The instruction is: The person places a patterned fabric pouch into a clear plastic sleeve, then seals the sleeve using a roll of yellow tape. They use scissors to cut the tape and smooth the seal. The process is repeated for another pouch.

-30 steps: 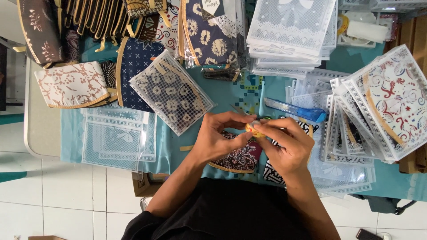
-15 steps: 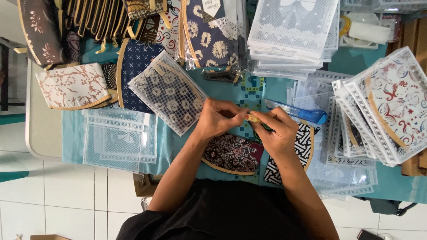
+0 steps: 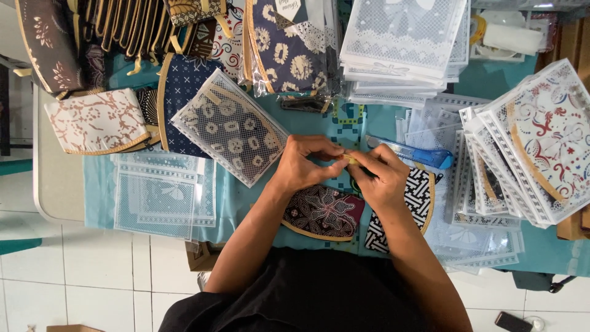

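both forearms come up from the bottom edge and meet over the middle of the teal tablecloth [image 3: 246,203]. left hand [image 3: 302,165] is knuckles-up, fingers curled in, thumb and forefinger tips pressed narrow on a small yellowish piece [image 3: 349,160]. right hand [image 3: 382,177] faces it, fingers bent, also pinching the same piece from the other side; fingertips of the two hands touch. the piece is tiny, pale yellow-tan, mostly covered by the fingers, sits just above the tablecloth between the hands; cannot tell what it is.

right below the hands lies a dark floral pouch [image 3: 322,212] with a tan rim, flat, partly under the left wrist. a black-and-white patterned pouch [image 3: 418,197] lies beside it, half hidden by the right wrist and forearm. a blue utility knife [image 3: 421,154] lies just past the right hand, its near end behind the fingers. a bagged pouch in a white lace-print sleeve [image 3: 230,129] lies tilted left of the left hand. stacks of lace-print sleeves [image 3: 405,37] at top, cut off by the frame. person's black shirt [image 3: 319,295] fills the bottom.
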